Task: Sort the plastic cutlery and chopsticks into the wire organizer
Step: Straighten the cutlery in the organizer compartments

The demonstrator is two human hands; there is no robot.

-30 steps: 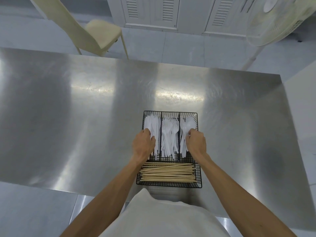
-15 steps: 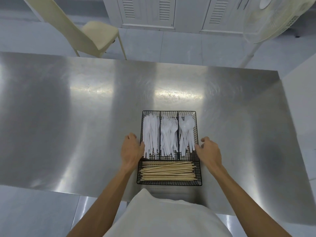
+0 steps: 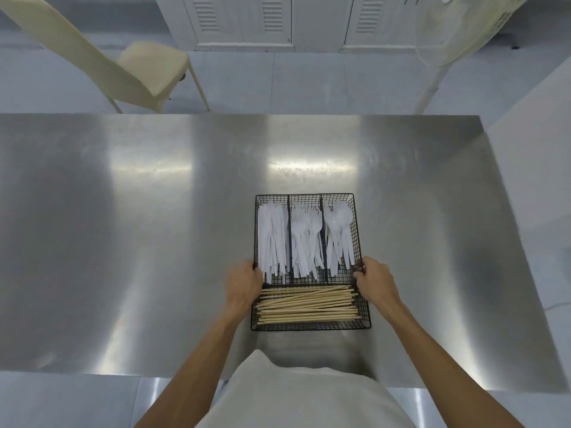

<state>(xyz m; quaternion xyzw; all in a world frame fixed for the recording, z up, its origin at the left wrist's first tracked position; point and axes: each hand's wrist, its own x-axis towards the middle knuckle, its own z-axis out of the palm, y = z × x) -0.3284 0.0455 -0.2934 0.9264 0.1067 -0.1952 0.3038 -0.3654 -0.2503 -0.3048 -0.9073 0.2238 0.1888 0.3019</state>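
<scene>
Two hands grip the black wire organizer (image 3: 309, 197) by its sides, on the near-centre part of the steel table (image 3: 123, 227), close to the near edge. Left hand (image 3: 244, 285) wrapped on the left wall, fingers curled over the rim about where the divider between the long compartments and the near one sits. Right hand (image 3: 375, 281) closed on the right wall at the same level, thumb on the rim. Neither hand holds any cutlery. Organizer has three long compartments at the far side: white plastic knives (image 3: 272, 239) in the left one, white forks (image 3: 306, 239) in the middle one, clear-white spoons (image 3: 338, 233) in the right one, all lying lengthwise, heads away from the person. One wide crosswise compartment at the near side holds the wooden chopsticks (image 3: 309, 305), piled roughly parallel, left to right. Table around the organizer shows only glare streaks. Beyond the table: cream chair (image 3: 123, 66) at far left, fan (image 3: 457, 29) on a white pole at far right, white louvred cabinet doors (image 3: 244, 20) behind.
</scene>
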